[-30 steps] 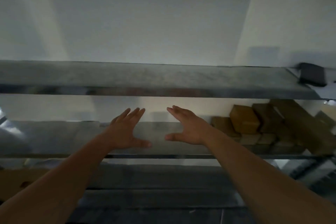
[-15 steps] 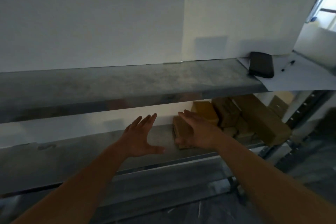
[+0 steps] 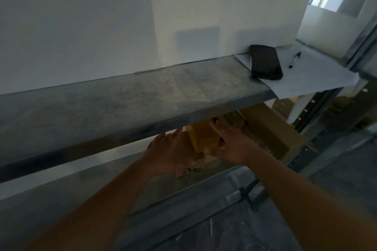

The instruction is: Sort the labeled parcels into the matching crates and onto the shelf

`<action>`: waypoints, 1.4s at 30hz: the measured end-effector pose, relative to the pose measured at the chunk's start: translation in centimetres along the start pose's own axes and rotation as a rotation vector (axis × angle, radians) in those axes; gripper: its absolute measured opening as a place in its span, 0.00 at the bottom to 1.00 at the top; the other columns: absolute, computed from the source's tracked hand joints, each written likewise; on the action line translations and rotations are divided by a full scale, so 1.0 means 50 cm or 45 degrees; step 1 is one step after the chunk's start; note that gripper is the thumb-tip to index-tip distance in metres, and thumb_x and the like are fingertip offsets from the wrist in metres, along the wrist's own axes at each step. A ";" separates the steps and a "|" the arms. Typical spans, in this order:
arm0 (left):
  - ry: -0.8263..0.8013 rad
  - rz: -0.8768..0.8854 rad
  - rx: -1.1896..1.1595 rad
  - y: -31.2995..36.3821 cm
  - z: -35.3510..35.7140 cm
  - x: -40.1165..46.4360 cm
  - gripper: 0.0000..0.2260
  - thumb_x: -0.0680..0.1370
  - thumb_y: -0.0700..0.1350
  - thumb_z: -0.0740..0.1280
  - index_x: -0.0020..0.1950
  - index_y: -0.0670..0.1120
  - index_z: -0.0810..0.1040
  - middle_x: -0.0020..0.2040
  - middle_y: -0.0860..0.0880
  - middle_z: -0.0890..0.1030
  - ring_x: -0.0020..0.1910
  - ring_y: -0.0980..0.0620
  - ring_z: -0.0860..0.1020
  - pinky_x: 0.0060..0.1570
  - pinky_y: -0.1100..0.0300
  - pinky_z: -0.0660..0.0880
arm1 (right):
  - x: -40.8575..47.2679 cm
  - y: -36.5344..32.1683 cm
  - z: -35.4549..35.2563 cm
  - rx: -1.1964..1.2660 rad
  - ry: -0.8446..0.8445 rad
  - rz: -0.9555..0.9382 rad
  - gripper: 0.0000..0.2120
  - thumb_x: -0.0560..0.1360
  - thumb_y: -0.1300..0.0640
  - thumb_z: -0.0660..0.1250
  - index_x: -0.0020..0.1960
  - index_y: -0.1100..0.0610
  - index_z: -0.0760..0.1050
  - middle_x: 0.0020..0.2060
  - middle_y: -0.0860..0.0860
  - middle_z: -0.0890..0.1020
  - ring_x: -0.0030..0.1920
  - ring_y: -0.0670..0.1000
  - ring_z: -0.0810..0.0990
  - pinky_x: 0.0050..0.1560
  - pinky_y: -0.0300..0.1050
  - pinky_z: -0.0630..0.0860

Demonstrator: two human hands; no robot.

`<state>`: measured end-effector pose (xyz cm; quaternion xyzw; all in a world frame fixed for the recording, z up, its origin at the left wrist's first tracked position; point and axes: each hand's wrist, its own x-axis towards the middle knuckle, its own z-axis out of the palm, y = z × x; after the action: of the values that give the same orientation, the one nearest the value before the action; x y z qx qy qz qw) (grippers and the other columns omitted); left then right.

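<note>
- Both hands have reached the yellow-brown parcel (image 3: 205,138) since half a second ago, when they were open in the air short of the boxes on the lower shelf (image 3: 122,171).
- Right hand (image 3: 232,144): its fingers (image 3: 216,126) lie nearly straight along the parcel's right side and top, the thumb low at its front corner.
- Left hand (image 3: 169,155): spread against the left side of the boxes, fingers extended, thumb near a lower carton with dark writing (image 3: 189,171); whether it grips cannot be told through the blur.
- That parcel sits on top of the lower carton, on the lower shelf.
- Just right of it stand more brown boxes, among them a long cardboard box (image 3: 271,130) lying slantwise.
- Upper shelf (image 3: 126,98), grey metal, overhangs the parcels and hides their back parts and both sets of fingertips.
- On the upper shelf's right end lies a sheet of white paper (image 3: 306,75), with a black pouch (image 3: 265,65) on it and a black marker (image 3: 294,60) beside it, apart.
- An upright shelf post with holes (image 3: 306,110) stands at the right.
</note>
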<state>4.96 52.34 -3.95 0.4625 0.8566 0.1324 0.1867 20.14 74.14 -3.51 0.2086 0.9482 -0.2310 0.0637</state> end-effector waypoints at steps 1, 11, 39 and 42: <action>0.032 0.003 -0.031 0.008 0.004 0.015 0.55 0.59 0.82 0.57 0.80 0.61 0.42 0.80 0.50 0.61 0.78 0.45 0.58 0.74 0.50 0.56 | 0.008 0.007 0.001 -0.015 -0.007 0.007 0.50 0.72 0.21 0.60 0.85 0.39 0.44 0.85 0.43 0.48 0.83 0.53 0.48 0.80 0.57 0.52; 0.165 -0.088 -0.108 0.015 0.112 0.184 0.41 0.70 0.81 0.42 0.79 0.62 0.51 0.78 0.51 0.67 0.75 0.46 0.65 0.72 0.47 0.59 | 0.097 0.078 0.033 0.142 -0.018 -0.144 0.37 0.82 0.35 0.59 0.85 0.49 0.53 0.85 0.49 0.50 0.84 0.51 0.51 0.80 0.48 0.54; 0.754 -0.303 -0.696 0.001 0.135 -0.062 0.25 0.73 0.56 0.75 0.66 0.61 0.70 0.66 0.54 0.73 0.62 0.58 0.73 0.54 0.55 0.80 | 0.088 -0.032 0.132 0.768 -0.388 -0.570 0.40 0.71 0.23 0.65 0.78 0.24 0.52 0.78 0.36 0.61 0.74 0.43 0.68 0.70 0.41 0.71; 0.758 -0.293 -0.730 -0.021 0.121 -0.114 0.25 0.71 0.58 0.77 0.63 0.64 0.69 0.64 0.54 0.73 0.60 0.55 0.75 0.51 0.58 0.81 | 0.059 -0.083 0.135 0.719 -0.372 -0.609 0.36 0.74 0.28 0.67 0.76 0.22 0.52 0.75 0.35 0.61 0.72 0.42 0.67 0.65 0.35 0.70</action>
<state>9.71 47.28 -8.64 0.2351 0.8477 0.4711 0.0657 15.84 68.73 -8.41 -0.0440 0.8502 -0.5181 0.0824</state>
